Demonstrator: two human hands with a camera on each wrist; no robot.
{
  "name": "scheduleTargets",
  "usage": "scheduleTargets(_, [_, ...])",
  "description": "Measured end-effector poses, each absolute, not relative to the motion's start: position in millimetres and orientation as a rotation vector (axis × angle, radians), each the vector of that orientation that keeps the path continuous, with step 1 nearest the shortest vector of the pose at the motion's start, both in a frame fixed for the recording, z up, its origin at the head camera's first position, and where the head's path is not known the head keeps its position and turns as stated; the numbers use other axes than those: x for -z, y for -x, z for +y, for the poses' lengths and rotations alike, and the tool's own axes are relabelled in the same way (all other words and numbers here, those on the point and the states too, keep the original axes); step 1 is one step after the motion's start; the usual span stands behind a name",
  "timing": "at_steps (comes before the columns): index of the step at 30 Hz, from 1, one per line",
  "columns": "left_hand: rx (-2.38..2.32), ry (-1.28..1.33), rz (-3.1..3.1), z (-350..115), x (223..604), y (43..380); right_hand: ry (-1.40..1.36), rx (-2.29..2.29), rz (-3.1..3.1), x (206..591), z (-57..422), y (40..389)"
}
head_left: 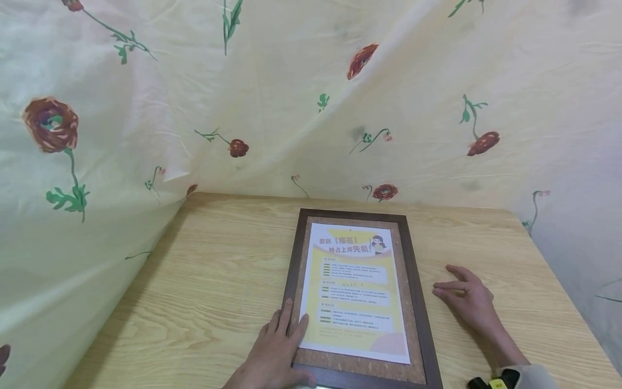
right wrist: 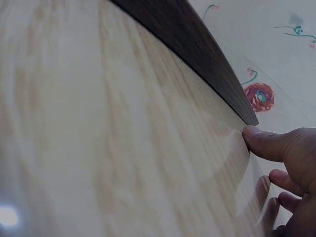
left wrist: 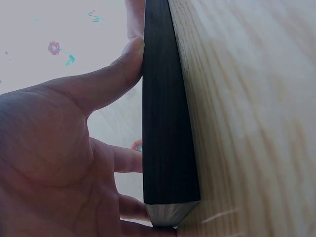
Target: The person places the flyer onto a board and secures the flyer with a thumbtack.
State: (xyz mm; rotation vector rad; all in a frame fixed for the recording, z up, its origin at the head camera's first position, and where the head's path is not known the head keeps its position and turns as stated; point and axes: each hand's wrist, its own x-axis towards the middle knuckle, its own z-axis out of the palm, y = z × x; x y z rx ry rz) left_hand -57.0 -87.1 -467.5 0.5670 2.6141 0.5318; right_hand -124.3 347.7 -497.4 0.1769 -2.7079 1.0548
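A dark-framed cork board point(head_left: 419, 346) lies flat on the wooden table, its long sides running away from me. On its cork sits a yellow and white printed poster point(head_left: 357, 319), with a small dark dot at its top middle. My left hand point(head_left: 274, 346) rests over the board's near left corner, its fingers along the left side and its thumb near the bottom edge. In the left wrist view, that thumb point(left wrist: 129, 61) touches the dark frame point(left wrist: 167, 123). To the right of the board, apart from it, is my right hand point(head_left: 468, 302), with loosely bent fingers and nothing visible between them.
The light wood table point(head_left: 214, 281) extends on both sides of the board. A pale cloth with a flower print point(head_left: 272, 97) hangs behind the table and along its left side. A black and yellow device point(head_left: 498, 382) sits at my right wrist.
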Motion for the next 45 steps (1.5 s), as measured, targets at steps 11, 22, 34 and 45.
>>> scheduleTargets(11, [-0.534, -0.57, 2.63, -86.7, 467.9, 56.1, -0.185, -1.064, -2.673, 497.0, 347.0, 125.1])
scheduleTargets(22, [-0.534, -0.57, 2.624, -87.2, 469.0, 56.9, -0.138, -1.041, -2.705, 499.9, 348.3, 124.2])
scheduleTargets(34, [-0.534, -0.576, 2.638, -87.8, 468.7, 56.1, -0.089, -1.197, -2.708, 492.2, 352.5, 121.7])
scheduleTargets(45, [-0.541, -0.573, 2.633, -87.3, 468.6, 55.4, 0.034, -1.102, -2.749, 478.1, 353.8, 119.7])
